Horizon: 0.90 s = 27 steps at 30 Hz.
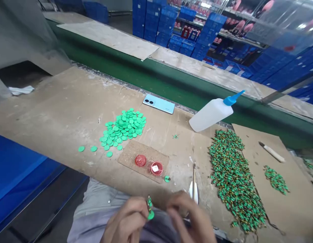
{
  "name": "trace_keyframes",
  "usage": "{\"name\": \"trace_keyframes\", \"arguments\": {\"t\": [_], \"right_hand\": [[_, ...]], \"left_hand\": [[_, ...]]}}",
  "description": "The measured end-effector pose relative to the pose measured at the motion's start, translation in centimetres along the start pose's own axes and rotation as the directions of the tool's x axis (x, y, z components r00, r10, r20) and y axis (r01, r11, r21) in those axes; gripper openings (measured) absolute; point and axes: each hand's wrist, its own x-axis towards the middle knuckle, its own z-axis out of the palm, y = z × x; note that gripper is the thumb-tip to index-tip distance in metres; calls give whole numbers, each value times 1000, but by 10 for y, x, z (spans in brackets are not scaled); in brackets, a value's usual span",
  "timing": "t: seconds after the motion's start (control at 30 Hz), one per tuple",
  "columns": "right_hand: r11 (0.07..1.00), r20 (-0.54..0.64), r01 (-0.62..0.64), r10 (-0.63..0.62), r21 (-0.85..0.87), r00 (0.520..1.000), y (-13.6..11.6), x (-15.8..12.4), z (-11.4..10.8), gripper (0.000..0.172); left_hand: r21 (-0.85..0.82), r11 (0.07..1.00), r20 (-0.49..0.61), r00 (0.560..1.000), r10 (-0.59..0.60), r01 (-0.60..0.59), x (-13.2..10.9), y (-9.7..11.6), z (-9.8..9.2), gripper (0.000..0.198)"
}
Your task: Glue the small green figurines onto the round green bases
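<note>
My left hand (129, 219), at the bottom middle, pinches a small painted figurine (149, 203) in green with a dark-topped head. The figurine stands upright, with a round green disc (151, 215) at its foot. To its right is my right hand (189, 216), apart from the figurine, its fingers bent and smeared by motion; whether it holds anything is unclear. Just beyond my hands lies a board (128, 152) bearing a red lid (140, 160) and a small red cup (156, 168) with something white inside. A green disc with a dark piece on it (167, 179) rests beside the board.
A heap of green discs (124, 126) lies left of centre. On the right spreads a big pile of small green figurines (232, 175). A white squeeze bottle (210, 114), a light-blue phone (158, 103), a brush (194, 179) and a white-handled knife (272, 152) are also on the table.
</note>
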Motion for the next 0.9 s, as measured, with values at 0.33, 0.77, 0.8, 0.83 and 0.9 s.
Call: {"name": "trace_keyframes", "arguments": {"t": [0.33, 0.77, 0.8, 0.83, 0.9], "right_hand": [[940, 75, -281, 300, -193, 951, 34, 7, -10, 14], [408, 432, -688, 558, 600, 708, -18, 21, -11, 22], [376, 480, -703, 533, 604, 697, -19, 22, -9, 24], [345, 522, -716, 506, 607, 686, -20, 24, -7, 25], [292, 585, -737, 461, 610, 667, -22, 25, -6, 26]], "left_hand": [[-109, 989, -159, 981, -113, 96, 9, 3, 0, 19], [-101, 991, -115, 989, -95, 84, 19, 33, -7, 20], [-103, 990, -117, 988, -105, 93, 18, 34, -8, 22], [-107, 989, -121, 986, -118, 105, 16, 34, -10, 24], [-116, 985, -126, 982, -139, 124, 13, 35, -14, 28]]}}
